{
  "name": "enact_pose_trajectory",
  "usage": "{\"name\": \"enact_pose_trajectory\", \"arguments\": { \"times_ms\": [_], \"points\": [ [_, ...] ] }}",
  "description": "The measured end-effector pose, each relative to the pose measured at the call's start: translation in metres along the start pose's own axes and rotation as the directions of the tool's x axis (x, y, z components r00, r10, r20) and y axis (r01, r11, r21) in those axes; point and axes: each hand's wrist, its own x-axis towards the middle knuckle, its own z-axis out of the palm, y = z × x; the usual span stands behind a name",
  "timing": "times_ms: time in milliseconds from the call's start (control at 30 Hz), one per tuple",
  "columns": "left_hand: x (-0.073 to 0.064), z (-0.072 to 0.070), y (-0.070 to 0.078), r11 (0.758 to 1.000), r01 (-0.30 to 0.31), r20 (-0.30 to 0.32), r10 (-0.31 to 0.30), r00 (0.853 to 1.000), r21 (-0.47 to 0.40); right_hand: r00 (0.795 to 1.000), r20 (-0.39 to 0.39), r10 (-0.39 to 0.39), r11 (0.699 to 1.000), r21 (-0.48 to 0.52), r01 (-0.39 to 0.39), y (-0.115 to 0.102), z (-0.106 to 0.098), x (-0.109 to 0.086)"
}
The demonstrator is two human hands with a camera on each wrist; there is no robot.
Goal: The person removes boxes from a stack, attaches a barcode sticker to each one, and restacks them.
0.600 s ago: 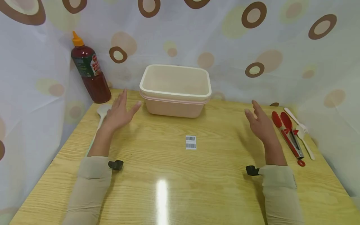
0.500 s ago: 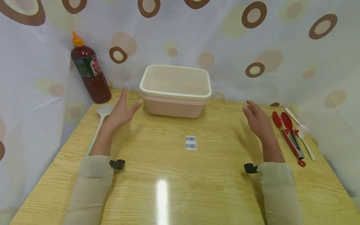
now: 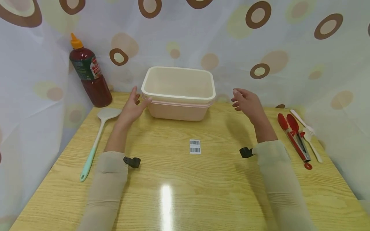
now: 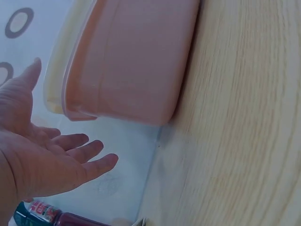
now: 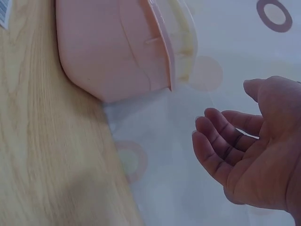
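Two rectangular plastic tubs stand nested against the back: a cream tub [image 3: 178,81] sits inside a pink tub [image 3: 177,111]. My left hand [image 3: 132,109] is raised just left of them, thumb spread from the fingers. In the left wrist view, a gap shows between this hand [image 4: 42,146] and the walls of the pink tub [image 4: 136,61]. To the right of the tubs, further off, my right hand [image 3: 248,104] is in the air with loosely bent fingers. The right wrist view shows that hand [image 5: 258,146] apart from the cream tub's rim [image 5: 184,42]. Neither hand holds anything.
At the left stand a red sauce bottle [image 3: 91,78] and a turner [image 3: 95,141] with a mint handle. On the right lie red-tipped tongs [image 3: 296,141], a fork [image 3: 302,122] and a spoon [image 3: 312,144]. A barcode label [image 3: 195,146] is on the wooden table [image 3: 202,192].
Both hands have moved inward toward the tubs, the right hand also moving up and further from the tongs. The turner's handle has come into view beside the left arm. The tubs stay put.
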Motion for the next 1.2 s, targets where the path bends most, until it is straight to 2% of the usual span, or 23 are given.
{"name": "enact_pose_trajectory", "arguments": {
  "times_ms": [200,333,467,600,833,1200],
  "points": [
    [0.008,0.005,-0.002,0.995,0.0,0.027,0.002,1.0,-0.095,1.0,0.004,0.03,1.0,-0.003,-0.03,-0.011,0.015,0.022],
    [0.007,0.007,0.004,0.992,0.0,0.03,0.004,1.0,-0.127,0.999,0.009,0.042,0.999,0.025,-0.043,-0.016,0.024,0.033],
    [0.003,0.009,0.011,0.988,0.015,0.038,-0.009,0.999,-0.154,0.999,0.013,0.045,0.997,0.054,-0.046,-0.022,0.033,0.039],
    [0.004,0.01,0.008,0.988,0.021,0.032,-0.016,0.999,-0.153,0.999,0.006,0.035,0.998,0.049,-0.036,-0.029,0.04,0.041],
    [0.012,0.013,-0.005,0.987,-0.008,0.01,0.009,1.0,-0.16,0.999,0.003,0.038,0.999,-0.01,-0.037,-0.038,0.05,0.047],
    [0.013,0.019,-0.006,0.978,-0.038,-0.029,0.033,0.999,-0.206,0.997,0.002,0.073,0.986,-0.151,-0.072,-0.048,0.056,0.06]
  ]
}}
